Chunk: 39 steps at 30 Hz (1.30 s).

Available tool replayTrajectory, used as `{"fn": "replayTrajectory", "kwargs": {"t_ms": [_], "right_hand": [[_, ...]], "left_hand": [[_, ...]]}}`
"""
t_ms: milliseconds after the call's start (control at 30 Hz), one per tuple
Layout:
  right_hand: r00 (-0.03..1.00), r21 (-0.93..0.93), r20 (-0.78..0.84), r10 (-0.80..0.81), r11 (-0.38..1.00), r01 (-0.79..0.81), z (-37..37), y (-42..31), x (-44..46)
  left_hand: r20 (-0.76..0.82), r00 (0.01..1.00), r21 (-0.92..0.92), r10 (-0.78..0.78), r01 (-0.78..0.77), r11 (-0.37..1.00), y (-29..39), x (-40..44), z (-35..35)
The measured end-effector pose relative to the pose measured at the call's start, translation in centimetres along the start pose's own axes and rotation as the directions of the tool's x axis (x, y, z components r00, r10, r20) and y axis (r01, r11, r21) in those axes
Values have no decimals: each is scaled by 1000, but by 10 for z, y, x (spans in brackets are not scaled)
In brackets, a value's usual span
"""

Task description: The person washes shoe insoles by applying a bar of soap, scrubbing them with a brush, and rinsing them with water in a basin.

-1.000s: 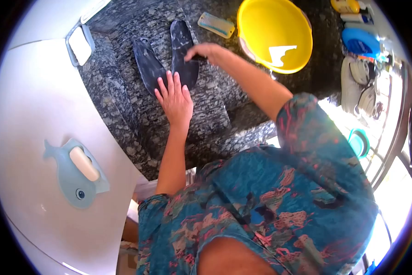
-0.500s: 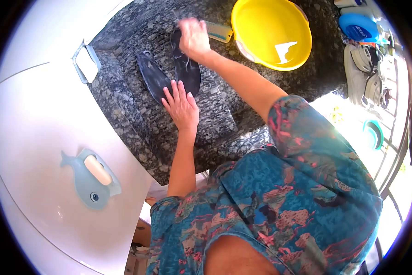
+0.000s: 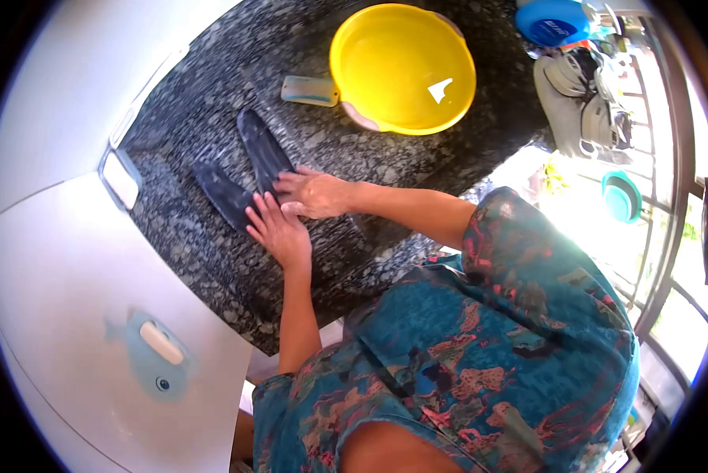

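Two dark, foot-shaped insoles lie side by side on the speckled stone slab, with pale streaks on them. My left hand (image 3: 281,234) rests flat at the near end of the left insole (image 3: 221,193), fingers spread. My right hand (image 3: 319,194) lies over the near end of the right insole (image 3: 263,150), its fingers stretched out and its thumb close to my left fingertips. The hands cover the near ends of both insoles. I see nothing held in either hand.
A yellow basin (image 3: 401,67) stands beyond my right hand, with a pale flat-handled object (image 3: 310,91) against its left side. Grey sneakers (image 3: 563,102) and a blue container (image 3: 555,22) sit at right. A whale-shaped dish (image 3: 145,366) bears a soap bar (image 3: 162,343).
My right hand has come down from the far end of the right insole to its near end, its closed fingers now stretched out. My left hand remains on the insole. The view has shifted.
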State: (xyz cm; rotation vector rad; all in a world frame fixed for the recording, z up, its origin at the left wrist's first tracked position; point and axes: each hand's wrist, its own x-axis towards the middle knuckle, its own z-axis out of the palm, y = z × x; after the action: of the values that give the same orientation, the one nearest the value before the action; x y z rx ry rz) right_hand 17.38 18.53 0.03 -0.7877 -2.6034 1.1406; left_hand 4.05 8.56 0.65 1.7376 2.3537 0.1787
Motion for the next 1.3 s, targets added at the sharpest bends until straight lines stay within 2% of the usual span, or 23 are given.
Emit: {"fn": "replayTrajectory", "kwargs": {"t_ms": [100,167,200,267,300,367,467,567,633,700,733,767,800,833,900,1000,1100,1133,1233,1300], "right_hand": [[936,156,-257,238,967,-203,-88,0,-21],[798,-181,-496,342,858,-480,-114,45,-30],[702,-166,-628,336,823,-543,-107,108,-39],[597,-123,-683,421,739,-662,-106,160,-57],[592,-115,-616,520,684,-720,-115,165,-61],[754,-523,-381,535,547,-653,-86,217,-83],[445,-22,-499,744,502,-865,-98,200,-61],[452,192,-400,797,556,-809,-153,102,-5],[714,209,-305,631,775,-596,-133,95,25],[849,-102,-440,293,923,-372,-93,118,52],[881,-264,-463,98,933,-243,-69,138,64],[872,-344,-428,238,849,-401,-47,163,73],[793,-326,-406,453,740,-589,-43,163,81],[665,-317,-382,641,585,-746,-40,164,89],[622,-259,-298,724,565,-783,-42,163,99],[467,-87,-123,876,460,-884,-55,148,103],[636,-79,-27,771,633,-770,-41,169,95],[627,-48,-9,779,626,-778,-54,142,94],[644,345,-106,757,636,-691,-115,72,60],[678,769,-41,734,456,-448,-137,62,27]], "left_hand": [[-1,1000,35,-10,10,999,3,-1,0],[6,1000,43,-15,14,999,5,0,-3],[9,1000,45,-18,18,999,7,1,-5],[6,1000,51,-16,16,999,8,2,-7],[-1,1000,54,-11,11,998,8,3,-7],[-18,1000,64,-8,9,998,8,2,-7],[-37,999,68,-7,10,998,9,2,-7],[-25,999,54,-31,32,998,9,4,-7],[-27,999,47,-32,33,998,8,5,-5],[-38,999,42,-38,39,998,8,4,-5],[-42,999,41,-35,36,999,7,4,-4],[-50,998,43,-30,32,999,7,4,-4],[-59,998,45,-21,24,999,7,3,-4],[-70,998,46,-10,13,999,6,4,-3],[-55,998,46,-12,15,999,5,4,-4],[-43,999,14,-5,5,1000,7,3,-8],[-100,995,-56,-4,-1,998,6,4,-10],[-114,994,-58,6,-13,998,3,5,-11],[-158,986,-71,57,-69,995,-8,10,-11],[-205,973,-80,104,-123,989,-16,16,-11]]}}
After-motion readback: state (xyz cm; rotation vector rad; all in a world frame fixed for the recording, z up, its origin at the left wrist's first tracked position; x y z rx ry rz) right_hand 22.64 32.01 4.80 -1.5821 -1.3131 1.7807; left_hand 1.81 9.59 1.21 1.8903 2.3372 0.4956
